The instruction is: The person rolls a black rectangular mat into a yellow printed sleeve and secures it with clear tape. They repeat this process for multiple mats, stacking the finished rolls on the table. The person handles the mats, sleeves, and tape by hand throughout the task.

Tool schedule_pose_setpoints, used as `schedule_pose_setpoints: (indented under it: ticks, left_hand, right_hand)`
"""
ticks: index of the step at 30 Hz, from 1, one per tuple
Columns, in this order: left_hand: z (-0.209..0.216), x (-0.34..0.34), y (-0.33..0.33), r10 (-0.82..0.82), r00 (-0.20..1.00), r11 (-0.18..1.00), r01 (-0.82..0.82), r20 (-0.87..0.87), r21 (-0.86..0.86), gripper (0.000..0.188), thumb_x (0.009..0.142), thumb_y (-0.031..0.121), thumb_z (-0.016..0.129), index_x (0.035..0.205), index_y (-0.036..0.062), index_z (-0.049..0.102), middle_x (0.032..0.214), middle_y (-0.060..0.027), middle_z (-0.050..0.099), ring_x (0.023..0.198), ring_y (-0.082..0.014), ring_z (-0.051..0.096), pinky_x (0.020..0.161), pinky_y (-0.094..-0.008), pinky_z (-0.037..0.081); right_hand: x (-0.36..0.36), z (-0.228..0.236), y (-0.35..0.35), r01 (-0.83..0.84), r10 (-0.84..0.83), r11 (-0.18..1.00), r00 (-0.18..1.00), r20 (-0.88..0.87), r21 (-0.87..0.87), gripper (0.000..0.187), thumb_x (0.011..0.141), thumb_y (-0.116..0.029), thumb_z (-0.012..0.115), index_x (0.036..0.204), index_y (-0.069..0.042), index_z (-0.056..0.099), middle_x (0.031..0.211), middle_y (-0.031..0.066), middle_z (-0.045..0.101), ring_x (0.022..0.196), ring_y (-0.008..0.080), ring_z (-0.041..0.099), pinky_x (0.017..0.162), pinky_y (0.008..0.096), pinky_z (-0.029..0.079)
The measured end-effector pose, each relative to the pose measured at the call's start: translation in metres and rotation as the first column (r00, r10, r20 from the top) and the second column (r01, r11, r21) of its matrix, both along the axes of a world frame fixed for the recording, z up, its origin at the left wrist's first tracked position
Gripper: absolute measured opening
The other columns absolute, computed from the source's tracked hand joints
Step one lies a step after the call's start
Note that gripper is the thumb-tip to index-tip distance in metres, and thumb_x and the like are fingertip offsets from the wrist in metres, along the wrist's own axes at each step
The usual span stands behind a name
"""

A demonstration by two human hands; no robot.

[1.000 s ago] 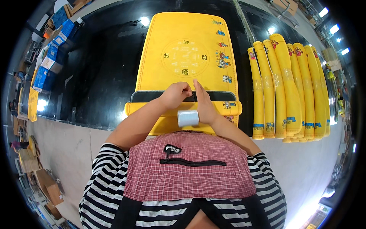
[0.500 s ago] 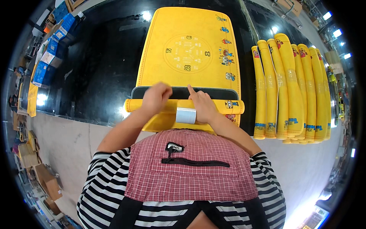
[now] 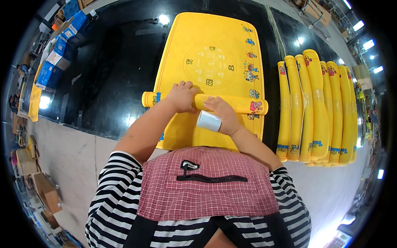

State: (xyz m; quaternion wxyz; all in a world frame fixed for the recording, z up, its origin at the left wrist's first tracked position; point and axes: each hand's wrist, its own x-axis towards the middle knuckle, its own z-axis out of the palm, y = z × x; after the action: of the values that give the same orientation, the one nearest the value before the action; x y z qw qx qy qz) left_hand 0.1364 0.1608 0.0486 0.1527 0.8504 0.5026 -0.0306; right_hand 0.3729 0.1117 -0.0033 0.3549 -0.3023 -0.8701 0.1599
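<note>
The left grip [image 3: 181,97] is closed around a rolled yellow mat [image 3: 242,104], with its fingers bent over the far side. The right grip [image 3: 225,115] has its fingertips on the same roll, just to the right of the left grip. A white roll of tape [image 3: 209,120] sits tilted at the thumb side of the right grip, and I can't tell how tightly it is held. The rolled mat runs sideways under both grips and pokes out past each one. Under it, a flat yellow mat [image 3: 211,49] spreads out in front of and behind the grips. All this is on a shiny black desk [image 3: 111,70]. Well to the right of the grips lies a row of yellow rolls [image 3: 316,111], side by side. Far to the left are blue boxes [image 3: 47,75], and behind the grips is a gray floor [image 3: 82,153]. Half a second ago, a dark strip showed past the roll; now it can't be seen, the roll is farther from the person, and the left grip is nearer the right one.
</note>
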Motion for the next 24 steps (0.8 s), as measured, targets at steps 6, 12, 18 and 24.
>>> schedule_pose_setpoints:
  ticks: [6, 12, 18, 24]
  left_hand:
    - [-0.004, 0.000, 0.042, -0.178, 0.984, 0.984, 0.178, -0.029, -0.010, 0.077, 0.067, 0.044, 0.089, 0.133, 0.0136, 0.063, 0.126, -0.0096, 0.060, 0.124, -0.0300, 0.054, 0.108, -0.0429, 0.041]
    - [-0.030, -0.010, 0.051, -0.098, 0.994, 0.963, 0.082, 0.052, 0.255, 0.071, 0.075, 0.038, 0.086, 0.135, 0.0121, 0.059, 0.119, -0.0096, 0.060, 0.116, -0.0304, 0.055, 0.105, -0.0437, 0.041]
    - [-0.047, -0.020, 0.059, -0.205, 0.971, 0.829, 0.108, 0.119, 0.549, 0.067, 0.083, 0.034, 0.079, 0.141, 0.0108, 0.055, 0.126, -0.0089, 0.061, 0.118, -0.0289, 0.057, 0.103, -0.0451, 0.041]
    - [-0.053, -0.030, 0.048, -0.245, 0.957, 0.898, 0.162, 0.157, 0.409, 0.066, 0.085, 0.031, 0.078, 0.144, 0.0128, 0.054, 0.125, -0.0109, 0.063, 0.114, -0.0328, 0.061, 0.101, -0.0456, 0.045]
  right_hand:
    - [-0.011, 0.004, 0.038, 0.171, -0.170, 0.985, 0.984, 0.044, -0.031, 0.043, 0.086, -0.029, 0.073, 0.123, -0.008, 0.068, 0.121, 0.0148, 0.071, 0.115, 0.0352, 0.067, 0.098, 0.0479, 0.051]
    - [-0.020, 0.011, 0.133, 0.270, -0.262, 0.806, 0.961, 0.090, -0.528, 0.026, 0.087, -0.023, 0.074, 0.110, -0.011, 0.073, 0.105, 0.0152, 0.075, 0.096, 0.0358, 0.070, 0.082, 0.0398, 0.056]
    - [-0.010, -0.014, 0.186, 0.091, -0.304, 0.719, 0.932, -0.195, -0.689, 0.023, 0.087, -0.017, 0.074, 0.109, -0.008, 0.073, 0.099, 0.0153, 0.074, 0.091, 0.0323, 0.071, 0.079, 0.0378, 0.056]
    - [-0.016, 0.056, 0.088, 0.048, 0.000, 0.984, 0.963, 0.268, -0.174, 0.029, 0.088, -0.022, 0.071, 0.113, -0.007, 0.073, 0.106, 0.0150, 0.075, 0.101, 0.0334, 0.071, 0.088, 0.0443, 0.057]
